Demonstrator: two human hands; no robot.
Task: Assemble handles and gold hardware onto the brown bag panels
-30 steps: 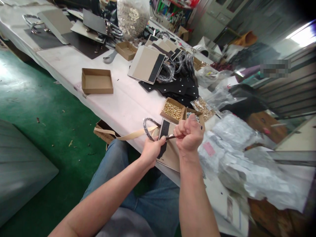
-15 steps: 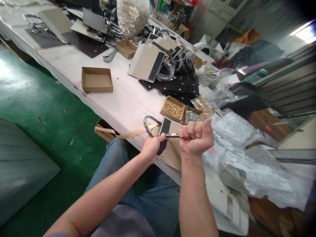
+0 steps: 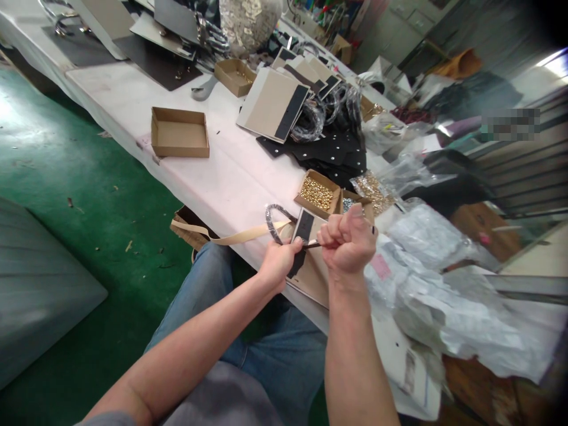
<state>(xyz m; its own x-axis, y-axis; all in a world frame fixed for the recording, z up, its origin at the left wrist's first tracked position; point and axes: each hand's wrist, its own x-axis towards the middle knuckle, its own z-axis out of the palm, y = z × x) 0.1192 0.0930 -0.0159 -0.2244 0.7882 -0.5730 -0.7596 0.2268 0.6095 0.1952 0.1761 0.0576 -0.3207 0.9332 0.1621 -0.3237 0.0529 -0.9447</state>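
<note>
My left hand (image 3: pixel 278 263) is closed, its thumb and fingers pinching one end of a dark, plastic-wrapped bag handle (image 3: pixel 271 220) against a beige panel (image 3: pixel 310 281). A black strip (image 3: pixel 304 226) runs across that panel, which lies at the table's front edge over my lap. My right hand (image 3: pixel 348 244) is a fist around what looks like a screwdriver (image 3: pixel 312 245). Its thin dark shaft points left and meets the handle's end beside my left thumb. The tip and any small fastener there are hidden by my fingers.
Close beyond the panel stand a cardboard box of gold-coloured fasteners (image 3: pixel 316 194) and one of silver pieces (image 3: pixel 348 204). A shallow cardboard box (image 3: pixel 181 133) sits left. Stacked beige panels (image 3: pixel 273 100) and black pieces (image 3: pixel 319 154) lie farther back; crumpled white wrapping (image 3: pixel 426 284) fills the right.
My right fist has turned at the wrist and tilted, with the tool still in it. My left hand keeps its pinch on the handle end. The whole view has shifted slightly.
</note>
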